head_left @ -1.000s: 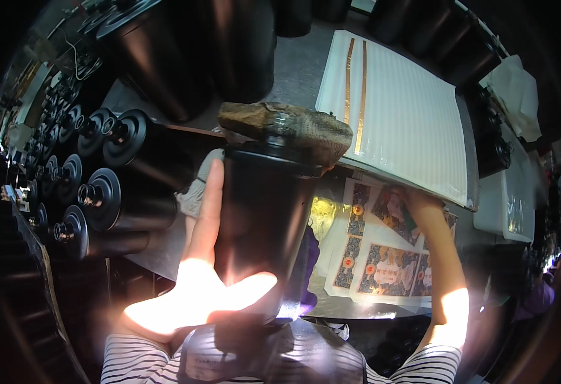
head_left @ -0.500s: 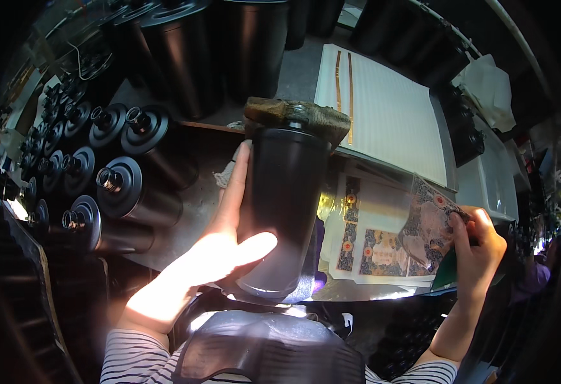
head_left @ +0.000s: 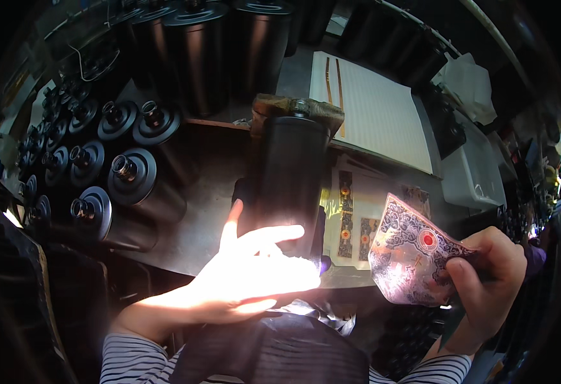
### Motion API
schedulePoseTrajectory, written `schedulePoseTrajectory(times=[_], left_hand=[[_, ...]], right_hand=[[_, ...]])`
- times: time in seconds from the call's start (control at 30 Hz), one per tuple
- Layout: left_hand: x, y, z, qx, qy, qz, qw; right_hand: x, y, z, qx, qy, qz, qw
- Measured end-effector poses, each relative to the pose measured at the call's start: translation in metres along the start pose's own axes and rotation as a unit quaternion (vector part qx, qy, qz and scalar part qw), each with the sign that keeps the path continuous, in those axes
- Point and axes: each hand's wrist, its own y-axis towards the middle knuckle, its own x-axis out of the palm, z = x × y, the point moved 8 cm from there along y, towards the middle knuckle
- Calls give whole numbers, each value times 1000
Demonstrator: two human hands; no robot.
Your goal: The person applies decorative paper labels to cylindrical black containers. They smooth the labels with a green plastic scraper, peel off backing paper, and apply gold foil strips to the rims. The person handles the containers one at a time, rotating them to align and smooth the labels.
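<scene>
A matte black cylindrical bottle [head_left: 291,166] lies with its neck end at a notched wooden block [head_left: 325,115]. Over the bottle's near end is my left hand [head_left: 255,272], fingers stretched and spread, brightly lit; whether it presses on the bottle I cannot tell. My right hand [head_left: 488,278], off to the right, pinches a label sheet [head_left: 408,259] between thumb and fingers. The sheet is curved, partly see-through, with dark scrollwork and a red round mark. Below that hand a dark green edge [head_left: 452,328] shows, its kind unclear.
More printed labels [head_left: 346,221] lie on a sheet right of the bottle. Beyond them is a white ribbed pad [head_left: 373,109] with two gold strips. Black bottles with threaded necks [head_left: 127,169] crowd the left; larger black canisters [head_left: 197,57] stand behind. A translucent bin [head_left: 476,169] sits at right.
My left hand has slid from the bottle's side to its near end, fingers spreading. My right hand has come nearer with the label sheet, lifting it off the other labels and turning it.
</scene>
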Motion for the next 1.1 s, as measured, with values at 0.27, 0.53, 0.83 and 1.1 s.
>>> schedulePoseTrajectory(times=[0.27, 0.53, 0.83, 1.1], left_hand=[[-54, 23, -34, -116, -232, 166, 951], [-71, 19, -20, -73, -391, 303, 866], [-81, 12, -22, -158, -265, 323, 895], [-68, 36, -70, -181, -165, 340, 908]], right_hand=[[56, 50, 3, -90, 358, -135, 920], [92, 39, 18, -2, 304, -127, 944], [95, 49, 19, 77, 372, -140, 914], [137, 86, 66, 44, 257, -166, 951]])
